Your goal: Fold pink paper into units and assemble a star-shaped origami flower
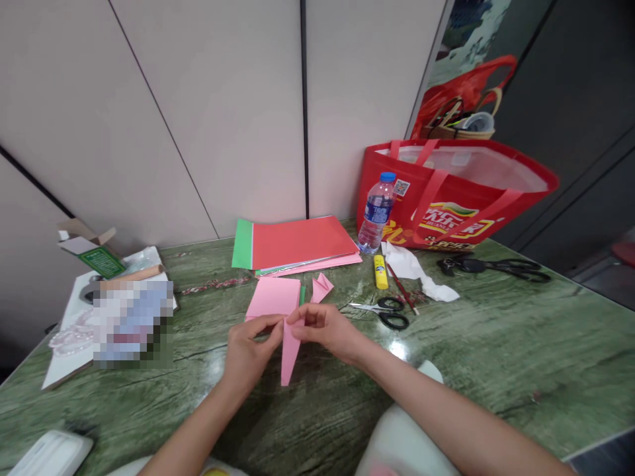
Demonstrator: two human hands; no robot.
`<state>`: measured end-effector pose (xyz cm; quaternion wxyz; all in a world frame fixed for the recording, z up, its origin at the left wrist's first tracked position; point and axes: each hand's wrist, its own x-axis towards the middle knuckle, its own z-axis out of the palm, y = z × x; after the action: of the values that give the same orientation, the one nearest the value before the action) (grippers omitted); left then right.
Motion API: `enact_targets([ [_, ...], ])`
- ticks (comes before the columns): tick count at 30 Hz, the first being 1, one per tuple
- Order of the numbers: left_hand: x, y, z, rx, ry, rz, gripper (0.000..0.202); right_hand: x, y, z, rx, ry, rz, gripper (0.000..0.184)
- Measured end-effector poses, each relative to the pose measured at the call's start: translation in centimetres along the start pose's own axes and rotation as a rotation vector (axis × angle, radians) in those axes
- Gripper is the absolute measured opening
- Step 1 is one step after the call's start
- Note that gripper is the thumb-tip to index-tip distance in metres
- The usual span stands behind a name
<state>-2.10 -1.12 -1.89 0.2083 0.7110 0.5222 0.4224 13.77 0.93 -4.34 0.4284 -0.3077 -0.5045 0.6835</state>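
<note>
Between my two hands hangs a folded strip of pink paper (290, 360), its narrow end pointing down toward me. My left hand (251, 344) pinches its upper left edge between thumb and fingers. On the other side, my right hand (322, 328) grips the top right of the same paper, fingers curled. Just behind them lie pink paper sheets (274, 296) with a sliver of green beside them. A small folded pink piece (321, 287) rests on the table to the right of these sheets.
Scissors (384, 311), a glue stick (380, 272), a dark red pencil (401, 287) and tissue (414, 268) lie to the right. Behind are coloured sheets (302, 241), a water bottle (377, 215) and a red bag (446, 198). Black-handled shears (496, 266) lie farther right; a green box (102, 261) stands left.
</note>
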Motion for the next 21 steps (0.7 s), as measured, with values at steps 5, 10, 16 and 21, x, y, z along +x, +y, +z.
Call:
enact_targets([
  [5, 0.0, -0.1, 0.0, 0.002, -0.032, -0.007, 0.018, 0.1, 0.1, 0.1, -0.032, 0.084, -0.020, 0.027],
  [10, -0.1, -0.3, 0.3, -0.014, -0.141, 0.025, 0.025, 0.4, 0.7, -0.3, 0.004, 0.179, -0.042, 0.028],
  [16, -0.3, -1.5, 0.4, 0.130, -0.065, 0.183, 0.040, 0.3, 0.5, -0.1, 0.151, 0.151, 0.029, 0.029],
  [21, -0.4, -2.1, 0.4, 0.267, -0.075, 0.491, 0.058, 0.2, 0.1, -0.2, 0.401, 0.074, 0.096, 0.029],
])
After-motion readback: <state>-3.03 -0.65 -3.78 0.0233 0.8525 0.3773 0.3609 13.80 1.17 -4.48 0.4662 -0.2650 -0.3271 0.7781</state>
